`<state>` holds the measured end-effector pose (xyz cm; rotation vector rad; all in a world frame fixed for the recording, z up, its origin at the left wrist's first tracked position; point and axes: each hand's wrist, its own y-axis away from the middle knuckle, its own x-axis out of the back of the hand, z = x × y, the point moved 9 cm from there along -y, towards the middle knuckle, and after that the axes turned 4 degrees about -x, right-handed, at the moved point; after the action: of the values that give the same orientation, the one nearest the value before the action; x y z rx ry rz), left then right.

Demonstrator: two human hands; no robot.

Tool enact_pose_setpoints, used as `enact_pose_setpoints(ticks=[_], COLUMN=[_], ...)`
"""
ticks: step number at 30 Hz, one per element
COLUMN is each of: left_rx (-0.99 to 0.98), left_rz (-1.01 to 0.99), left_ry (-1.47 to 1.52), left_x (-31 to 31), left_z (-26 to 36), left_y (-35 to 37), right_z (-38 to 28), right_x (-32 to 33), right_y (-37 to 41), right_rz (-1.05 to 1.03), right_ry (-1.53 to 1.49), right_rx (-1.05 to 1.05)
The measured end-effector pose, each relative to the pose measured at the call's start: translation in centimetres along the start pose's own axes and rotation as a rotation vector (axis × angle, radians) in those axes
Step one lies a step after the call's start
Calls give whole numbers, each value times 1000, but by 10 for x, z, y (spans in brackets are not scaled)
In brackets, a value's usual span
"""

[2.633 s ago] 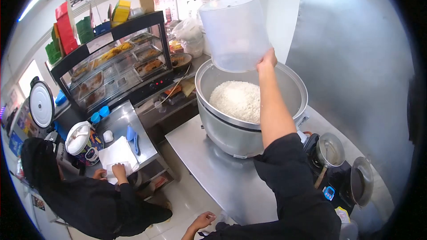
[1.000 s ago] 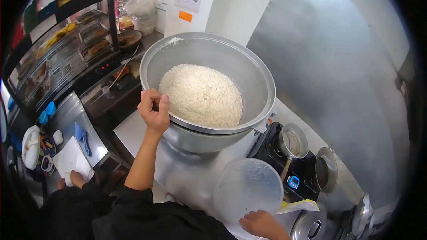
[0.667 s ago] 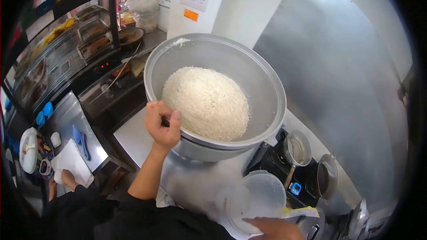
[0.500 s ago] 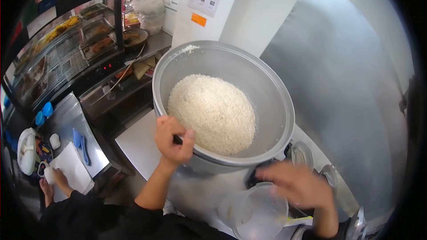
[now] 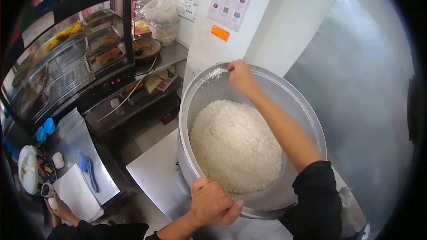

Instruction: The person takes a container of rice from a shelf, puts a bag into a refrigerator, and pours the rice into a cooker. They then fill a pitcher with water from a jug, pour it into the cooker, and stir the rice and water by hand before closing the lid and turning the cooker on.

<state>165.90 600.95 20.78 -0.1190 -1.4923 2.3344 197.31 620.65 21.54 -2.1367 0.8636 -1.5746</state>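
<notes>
A large grey metal pot (image 5: pixel 186 151) holds a mound of white rice (image 5: pixel 235 146). My left hand (image 5: pixel 213 202) is closed over the pot's near rim, with the thumb pointing right. Across the pot reaches my right arm, and my right hand (image 5: pixel 241 78) is closed at the far rim. Its fingertips are beside a patch of loose rice grains (image 5: pixel 216 73) stuck there. What lies under those fingers is partly hidden.
At the lower left, a co-worker's hands (image 5: pixel 62 210) hold a small white lump over a white sheet (image 5: pixel 79 191). A blue rice paddle (image 5: pixel 90 173) lies near a white-lidded container (image 5: pixel 27 169). A glass food warmer (image 5: pixel 126 26) stands behind. A metal panel (image 5: pixel 360 98) rises at the right.
My right hand has moved from the near right, by the clear plastic container, across to the pot's far rim. My left hand stays on the near rim. The view has shifted, so the pot appears lower and further right.
</notes>
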Motion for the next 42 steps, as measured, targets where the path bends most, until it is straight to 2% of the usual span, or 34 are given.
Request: enact_pose_setpoints(ticks=[3,6,8,11,14,16,17,19,22,24,25,27,28,30,33,34,36,38,41,42], left_rx=[-37,-37,-63,-85,-94,-95,-96,-101,-101,-102,-89,-64,-66,-70,-72,-81,-102,-92,-69,-59], left_rz=[4,-47,9,47,68,83,89,76,57,94,52,-11,-14,-43,-5,-7,-10,6,-10,-16], left_ry=[-22,16,41,77,86,78,70,56,43,57,52,37,30,27,44,38,31,40,33,24], left_x=[0,1,2,2,3,3,3,3,2,3,0,-1,0,-1,1,1,1,1,0,0], left_z=[3,3,3,3,4,4,5,5,5,5,4,4,3,4,3,3,4,3,3,2], left_y=[-2,-6,-1,1,1,1,2,1,-1,-2,0,3,3,3,7,7,5,7,7,7], right_z=[-67,-110,-155,-174,-120,-41,-3,65,56,24,3,-66,-92,-137,-154,-155,-124,-82,-76,-94], right_x=[-13,-11,10,23,20,4,3,-8,-28,-36,-36,-16,-14,-3,9,22,17,14,7,1], right_y=[24,53,86,118,105,81,73,59,50,55,62,75,86,108,129,122,101,66,54,59], right_rz=[-58,-133,-221,-565,-534,-370,-253,67,176,111,80,39,-22,-155,-410,-408,-519,-227,-38,-92], right_ry=[-133,-399,-513,-729,-674,-448,-476,-628,-747,-855,-906,-638,-501,-615,-777,-648,-527,-405,-111,-158], right_rx=[77,129,314,220,15,-322,-469,-610,-700,-674,-665,-256,-171,-183,-201,-97,-263,-144,135,167])
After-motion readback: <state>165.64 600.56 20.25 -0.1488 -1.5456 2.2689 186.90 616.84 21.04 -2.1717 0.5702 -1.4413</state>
